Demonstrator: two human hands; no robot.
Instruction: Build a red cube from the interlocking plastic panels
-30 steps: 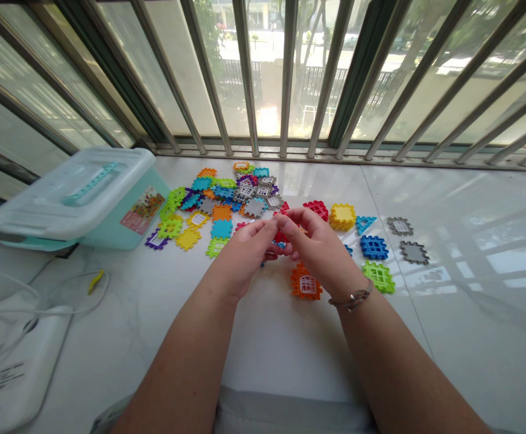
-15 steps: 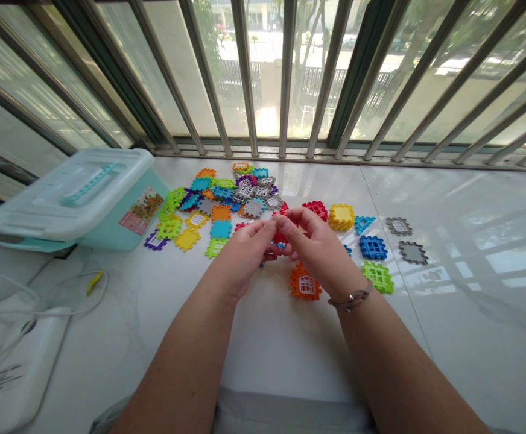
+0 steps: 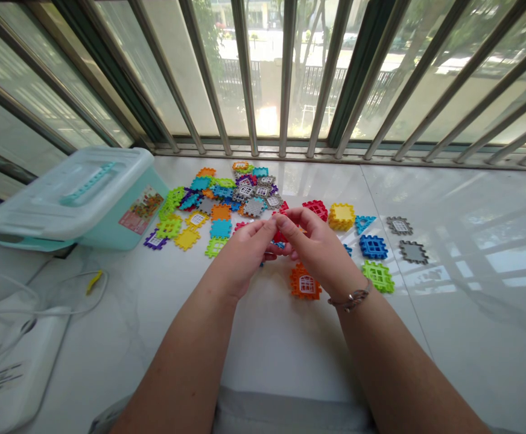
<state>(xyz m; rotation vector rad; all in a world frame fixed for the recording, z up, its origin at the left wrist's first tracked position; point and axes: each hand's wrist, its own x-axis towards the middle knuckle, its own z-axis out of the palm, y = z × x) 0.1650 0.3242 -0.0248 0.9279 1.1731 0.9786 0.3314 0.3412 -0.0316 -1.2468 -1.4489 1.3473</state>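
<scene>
My left hand point(image 3: 240, 258) and my right hand point(image 3: 321, 252) meet in front of me, thumbs and fingertips together. Both are closed on a red interlocking building tile point(image 3: 280, 235), most of it hidden by the fingers. Just below my right hand lies an orange tile with a white window insert point(image 3: 306, 282). A pile of coloured tiles point(image 3: 245, 191) spreads beyond my left hand. Past my right hand are a red tile point(image 3: 316, 210), a stack of yellow tiles point(image 3: 341, 216) and blue tiles point(image 3: 373, 246).
A lidded turquoise storage box point(image 3: 109, 223) stands at the left. Nearer me lie a white power strip point(image 3: 23, 367) and cables. Green tiles point(image 3: 378, 276) and two grey tiles point(image 3: 413, 252) are on the right. Metal bars point(image 3: 285, 78) line the window behind.
</scene>
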